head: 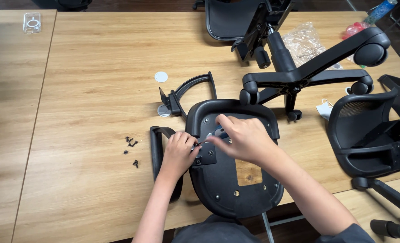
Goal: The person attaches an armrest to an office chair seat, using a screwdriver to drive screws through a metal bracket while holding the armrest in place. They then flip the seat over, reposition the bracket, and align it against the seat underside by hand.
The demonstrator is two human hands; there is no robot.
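Your left hand grips the black armrest against the upturned seat pan at the table's near edge, steadying its bracket. Your right hand pinches what looks like a small blue-handled tool. Loose screws lie just left.

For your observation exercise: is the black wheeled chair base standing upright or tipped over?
Tipped over: the black star-shaped chair base lies on the wooden table, castors sideways.
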